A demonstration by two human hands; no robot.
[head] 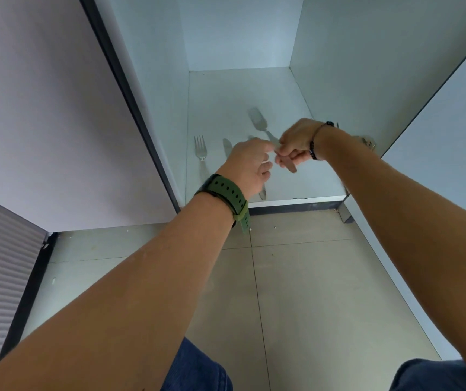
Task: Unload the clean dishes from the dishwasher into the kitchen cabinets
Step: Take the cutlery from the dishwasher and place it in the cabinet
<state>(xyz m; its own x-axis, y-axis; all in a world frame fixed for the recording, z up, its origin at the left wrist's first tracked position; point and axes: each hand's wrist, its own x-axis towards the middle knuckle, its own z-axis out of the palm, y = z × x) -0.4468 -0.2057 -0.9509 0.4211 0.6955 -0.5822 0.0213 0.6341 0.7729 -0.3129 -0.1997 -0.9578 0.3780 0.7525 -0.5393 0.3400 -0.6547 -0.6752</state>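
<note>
Risk: utensil [263, 128] could slip in hand-over, clatter onto cabinet floor [226, 94]; both my grips only pinched handle, blur hid exact hold. My right hand [296, 143] curled tight round handle. My left hand [250, 165] half closed, fingertips at same handle. Utensil head pointed into open low cabinet. Fork [200, 148] and knife [227, 146] already lay inside.

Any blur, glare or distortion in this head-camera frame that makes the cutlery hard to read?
Head view: the silver spatula-like utensil and the end of its handle below the right hand are motion-blurred; the silver fork lying on the pale cabinet floor is sharper. Light is soft and bluish, with faint shadows and no strong glare. Wide-angle distortion slants the cabinet walls and stretches both forearms. The left hand hides part of a knife.
</note>
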